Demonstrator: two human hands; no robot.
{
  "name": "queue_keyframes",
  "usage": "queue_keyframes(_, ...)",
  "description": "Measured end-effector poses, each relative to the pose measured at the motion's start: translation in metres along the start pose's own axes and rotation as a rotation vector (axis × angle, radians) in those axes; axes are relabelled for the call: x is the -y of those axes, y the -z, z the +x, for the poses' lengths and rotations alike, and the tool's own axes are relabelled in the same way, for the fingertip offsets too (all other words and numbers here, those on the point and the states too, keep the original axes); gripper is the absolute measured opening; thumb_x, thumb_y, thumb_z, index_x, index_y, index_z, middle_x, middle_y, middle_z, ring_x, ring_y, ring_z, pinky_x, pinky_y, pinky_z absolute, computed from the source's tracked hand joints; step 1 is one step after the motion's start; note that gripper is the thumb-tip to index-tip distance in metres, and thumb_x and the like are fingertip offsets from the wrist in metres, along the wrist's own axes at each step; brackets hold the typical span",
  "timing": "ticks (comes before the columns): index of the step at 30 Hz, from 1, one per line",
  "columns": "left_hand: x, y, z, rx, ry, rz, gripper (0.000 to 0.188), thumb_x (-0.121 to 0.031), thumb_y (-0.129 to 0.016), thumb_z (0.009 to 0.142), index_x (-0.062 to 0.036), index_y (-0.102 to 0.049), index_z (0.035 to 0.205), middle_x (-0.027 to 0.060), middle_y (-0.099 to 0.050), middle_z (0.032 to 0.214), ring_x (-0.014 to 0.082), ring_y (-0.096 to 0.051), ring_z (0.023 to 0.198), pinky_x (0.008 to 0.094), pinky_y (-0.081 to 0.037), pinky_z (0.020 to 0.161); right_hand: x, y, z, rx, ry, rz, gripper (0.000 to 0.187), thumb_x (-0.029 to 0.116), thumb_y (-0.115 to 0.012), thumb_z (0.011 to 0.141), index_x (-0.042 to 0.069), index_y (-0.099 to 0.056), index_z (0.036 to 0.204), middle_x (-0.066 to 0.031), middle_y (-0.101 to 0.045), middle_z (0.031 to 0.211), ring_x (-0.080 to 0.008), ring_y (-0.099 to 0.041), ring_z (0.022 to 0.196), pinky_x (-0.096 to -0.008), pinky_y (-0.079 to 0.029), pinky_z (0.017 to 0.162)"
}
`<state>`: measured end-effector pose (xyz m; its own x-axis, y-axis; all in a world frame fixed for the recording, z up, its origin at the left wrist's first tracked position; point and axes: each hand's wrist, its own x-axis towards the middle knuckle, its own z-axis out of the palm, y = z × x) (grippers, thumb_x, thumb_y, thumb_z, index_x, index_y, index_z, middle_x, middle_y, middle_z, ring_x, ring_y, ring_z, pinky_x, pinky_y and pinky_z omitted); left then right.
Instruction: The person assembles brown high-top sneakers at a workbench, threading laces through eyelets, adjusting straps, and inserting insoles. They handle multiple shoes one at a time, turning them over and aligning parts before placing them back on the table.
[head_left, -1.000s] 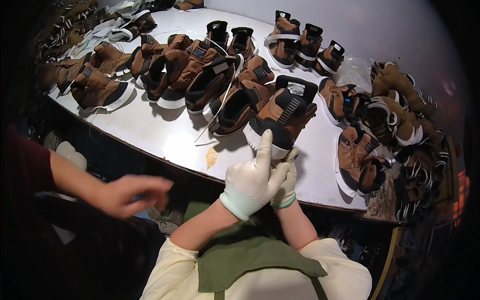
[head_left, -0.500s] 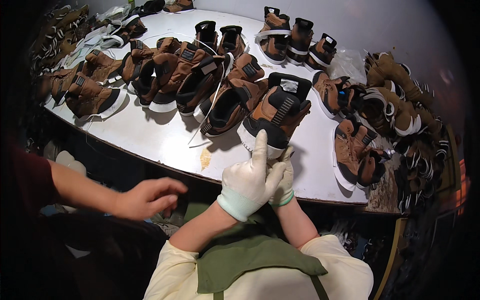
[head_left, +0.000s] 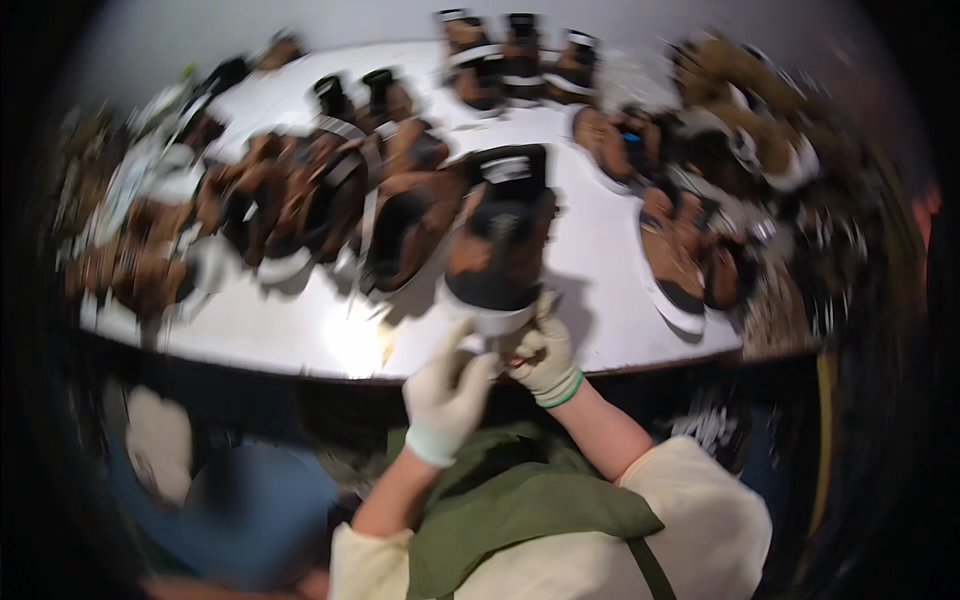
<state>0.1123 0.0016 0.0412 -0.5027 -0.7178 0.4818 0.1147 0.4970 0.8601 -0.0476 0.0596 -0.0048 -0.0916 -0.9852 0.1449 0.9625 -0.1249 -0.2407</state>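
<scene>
A brown and black high-top shoe (head_left: pixel 498 255) with a white sole stands above the table's front, its heel end toward me and its black tongue upright. My right hand (head_left: pixel 545 360), in a white knit glove, is closed at the underside of the shoe. A small red spot shows by its fingertips, too blurred to name. Just below and left of the sole is my left hand (head_left: pixel 445 385), also gloved. Its thumb and fingers are apart with nothing between them; the fingertips are close to the sole edge, but contact cannot be made out.
The white table (head_left: pixel 300 340) bears several similar shoes (head_left: pixel 400 225) left of mine. Three shoes (head_left: pixel 520 60) stand at the back. A pair (head_left: pixel 675 250) lies to the right beside heaped brown shoe parts (head_left: pixel 745 90). At lower left is a blue round seat (head_left: pixel 260 510).
The view has shifted and blurred. My left hand has drawn its pointing finger away from the shoe and spread its fingers. Another person's bare hand has left its place beside my left arm.
</scene>
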Motion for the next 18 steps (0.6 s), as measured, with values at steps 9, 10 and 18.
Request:
queue_keyframes(9,0.036,-0.022,-0.013,0.168,0.661,-1.072,0.046,-0.027,-0.05,0.096,-0.0042,-0.044,0.135,0.0092,-0.055,0.123,0.0193,-0.053,0.108,0.0332,-0.043,0.085,0.017,0.021,-0.03,-0.166,0.104,-0.147,0.031,0.04,-0.055,0.097,0.014,-0.055,0.079,0.0027,-0.044,0.055,-0.0102,-0.041,0.046,-0.0257,-0.036,0.044)
queue_keyframes(10,0.038,-0.03,-0.01,0.191,0.684,-1.055,0.046,-0.026,-0.051,0.096,-0.0042,-0.044,0.135,0.0084,-0.055,0.123,0.019,-0.053,0.108,0.0329,-0.043,0.085,0.024,0.024,-0.037,-0.164,0.084,-0.131,0.03,0.039,-0.056,0.096,0.014,-0.055,0.079,0.0028,-0.044,0.056,-0.0097,-0.041,0.046,-0.0261,-0.035,0.042)
queue_keyframes(18,0.083,-0.063,-0.014,0.041,0.978,-1.213,0.025,-0.013,-0.058,0.094,0.0006,-0.056,0.115,0.0105,-0.063,0.111,0.0204,-0.06,0.097,0.0334,-0.05,0.082,0.054,0.029,-0.066,-0.545,0.04,-0.3,0.031,0.033,-0.063,0.093,0.012,-0.051,0.073,0.0039,-0.036,0.049,-0.0082,-0.031,0.04,-0.0268,-0.025,0.039)
